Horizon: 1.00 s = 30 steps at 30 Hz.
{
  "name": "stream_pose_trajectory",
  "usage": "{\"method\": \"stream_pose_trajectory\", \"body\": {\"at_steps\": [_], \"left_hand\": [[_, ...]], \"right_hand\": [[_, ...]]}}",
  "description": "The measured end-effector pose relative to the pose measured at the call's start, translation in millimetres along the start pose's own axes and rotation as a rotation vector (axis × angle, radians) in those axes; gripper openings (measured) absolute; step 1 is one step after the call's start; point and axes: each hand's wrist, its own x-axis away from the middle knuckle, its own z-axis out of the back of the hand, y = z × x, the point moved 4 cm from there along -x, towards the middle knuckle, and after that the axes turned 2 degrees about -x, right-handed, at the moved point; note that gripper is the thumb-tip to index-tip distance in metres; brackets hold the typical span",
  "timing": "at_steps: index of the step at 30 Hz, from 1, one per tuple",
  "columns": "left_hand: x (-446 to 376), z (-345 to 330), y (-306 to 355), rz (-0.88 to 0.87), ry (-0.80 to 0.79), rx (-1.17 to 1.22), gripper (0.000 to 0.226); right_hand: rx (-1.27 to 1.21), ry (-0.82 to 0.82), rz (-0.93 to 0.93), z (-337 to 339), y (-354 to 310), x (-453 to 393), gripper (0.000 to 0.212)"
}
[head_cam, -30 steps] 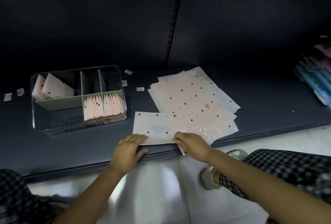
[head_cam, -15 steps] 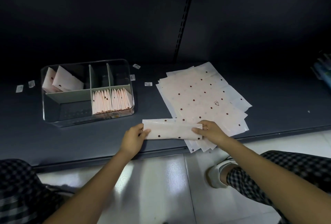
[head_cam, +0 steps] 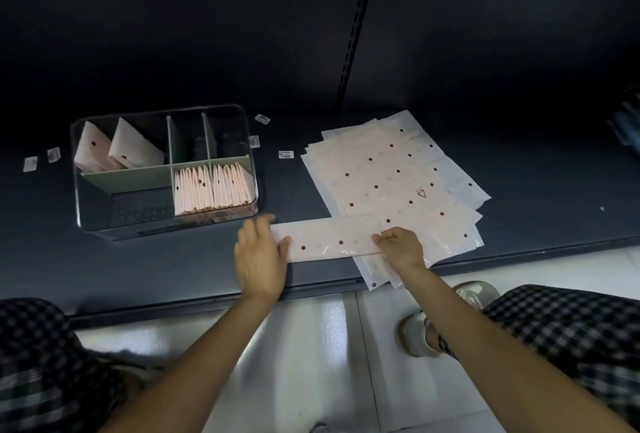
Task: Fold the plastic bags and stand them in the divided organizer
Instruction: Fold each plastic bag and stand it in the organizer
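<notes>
Hands (head_cam: 261, 254) beside part-filled organizer (head_cam: 166, 172)

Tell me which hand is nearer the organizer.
Left. The left hand lies just below the organizer at its near right corner; the right hand is farther right, on the folded bag.

On the shelf (head_cam: 346, 190), the divided organizer (head_cam: 166, 169) sits at ten o'clock, the stack of flat bags (head_cam: 391, 183) at two o'clock, and the folded strip (head_cam: 332, 242) lies before both, between them.
</notes>
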Motion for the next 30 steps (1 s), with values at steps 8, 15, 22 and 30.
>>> {"method": "stream_pose_trajectory", "body": {"at_steps": [8, 15, 22, 30], "left_hand": [[30, -55, 14, -0.473, -0.466, -0.487, 0.079], [28, -56, 3, -0.495, -0.488, -0.538, 0.074], [26, -55, -2, -0.536, -0.487, -0.49, 0.074], [22, -50, -12, -0.601, -0.521, -0.504, 0.078]], "right_hand": [[0.054, -0.068, 0.002, 4, -4, 3, 0.018], [0.49, 0.189, 0.59, -13, -40, 43, 0.039], [0.849, -0.244, 0.908, -75, -24, 53, 0.066], [0.942, -0.238, 0.773, -20, 9, 34, 0.074]]}}
